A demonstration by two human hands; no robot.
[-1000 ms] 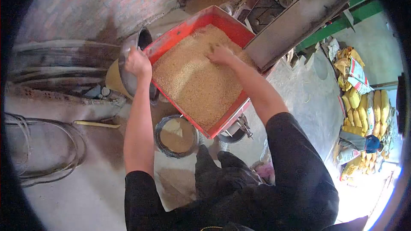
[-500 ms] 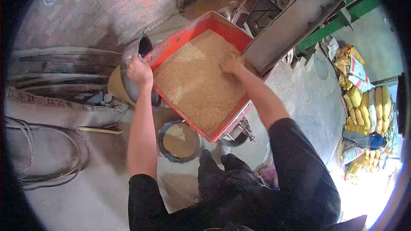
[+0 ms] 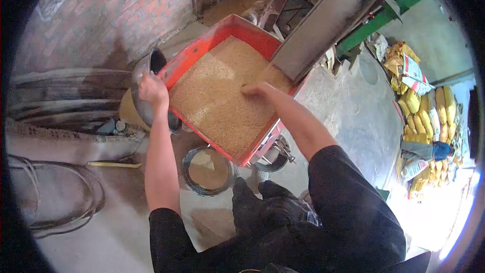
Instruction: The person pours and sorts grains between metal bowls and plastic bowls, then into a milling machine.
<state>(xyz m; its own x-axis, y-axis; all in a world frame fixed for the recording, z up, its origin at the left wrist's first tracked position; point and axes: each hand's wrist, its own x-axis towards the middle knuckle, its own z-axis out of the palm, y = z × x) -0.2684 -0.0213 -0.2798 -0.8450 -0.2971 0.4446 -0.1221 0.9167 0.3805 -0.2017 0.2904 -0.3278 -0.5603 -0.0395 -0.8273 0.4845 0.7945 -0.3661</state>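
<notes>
My left hand (image 3: 153, 90) is closed around the rim of a grey metal basin (image 3: 143, 77), which is tilted on its side against the left wall of a red hopper (image 3: 188, 66). The hopper is filled with golden-brown grain (image 3: 222, 96). Over the middle of that grain, my right hand (image 3: 257, 90) lies with its fingers stretched out, their tips touching or partly sunk in the surface. The basin's inside is mostly turned away from view.
A dark bucket (image 3: 207, 170) with pale grain stands on the floor before my feet, another bucket (image 3: 273, 159) below the hopper. A metal chute (image 3: 331, 23) slopes into the hopper. Coiled hose (image 3: 93, 197) lies left; yellow sacks (image 3: 422, 116) and a person (image 3: 440, 150) are right.
My right hand has drawn back leftward and toward me across the grain. My left hand keeps its grip on the basin. The whole view has shifted slightly.
</notes>
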